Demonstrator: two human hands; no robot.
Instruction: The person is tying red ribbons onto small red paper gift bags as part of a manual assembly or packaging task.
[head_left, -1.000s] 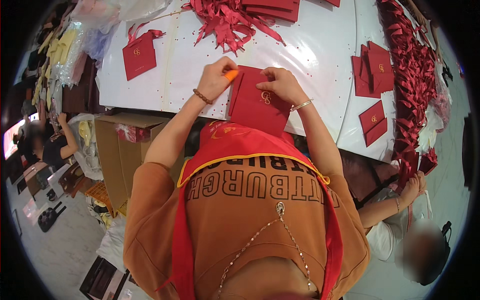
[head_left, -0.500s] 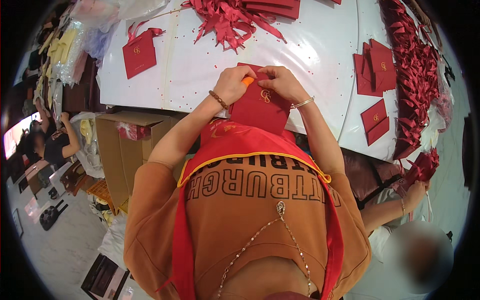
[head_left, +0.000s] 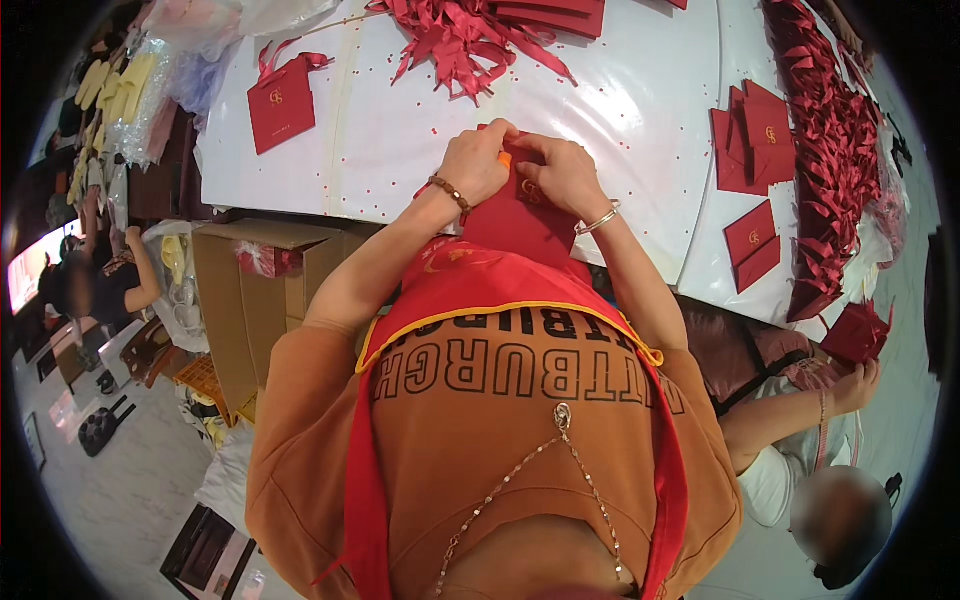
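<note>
A dark red paper gift bag (head_left: 515, 228) with a gold emblem lies at the table's near edge, its lower part against my red apron. Around a small orange object (head_left: 505, 159) the fingers of my left hand (head_left: 476, 168) are closed, at the bag's top edge; most of it is hidden, so its kind cannot be told. My right hand (head_left: 568, 180) pinches the top edge just beside, its thumb over the bag's face. The fingertips of both hands nearly meet there.
Red ribbons (head_left: 450, 45) lie heaped on the white table (head_left: 390, 120), strewn with tiny red dots. One ribboned bag (head_left: 282, 105) lies left. Several red bags (head_left: 755, 140) and a long ribbon row (head_left: 825, 160) are right. A cardboard box (head_left: 250, 310) stands left; a co-worker's hand (head_left: 855, 388) holds a red bag.
My left hand has shifted right and slightly up, closer to my right hand, and the orange object shows less. At the right, the co-worker's hand with the red bag has moved outward.
</note>
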